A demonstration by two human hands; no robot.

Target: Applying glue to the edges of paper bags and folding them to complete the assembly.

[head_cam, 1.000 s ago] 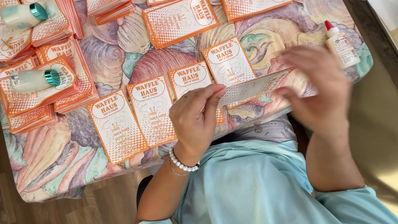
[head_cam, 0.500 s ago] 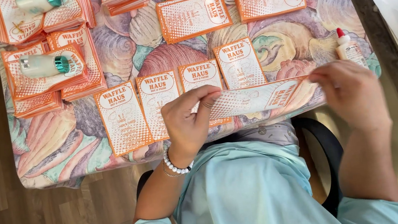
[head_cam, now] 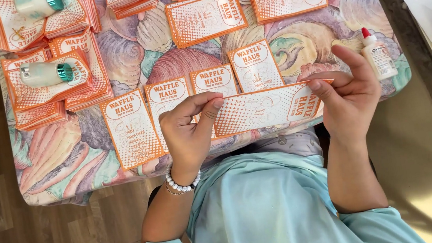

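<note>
Head view: orange-printed card (head_cam: 266, 108) (held flat) between 2 hands (head_cam: 190, 133).

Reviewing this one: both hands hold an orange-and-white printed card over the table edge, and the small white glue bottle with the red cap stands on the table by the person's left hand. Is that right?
Not quite. In the head view the glue bottle stands by the right hand, not the left hand. The rest holds: both hands hold the orange-and-white card over the edge of the table.

Both hands are raised before the chest, forearms bent upward. Left hand (head_cam: 189, 130) pinches with thumb and fingers; right hand (head_cam: 350, 94) pinches likewise, index finger extended.
</note>
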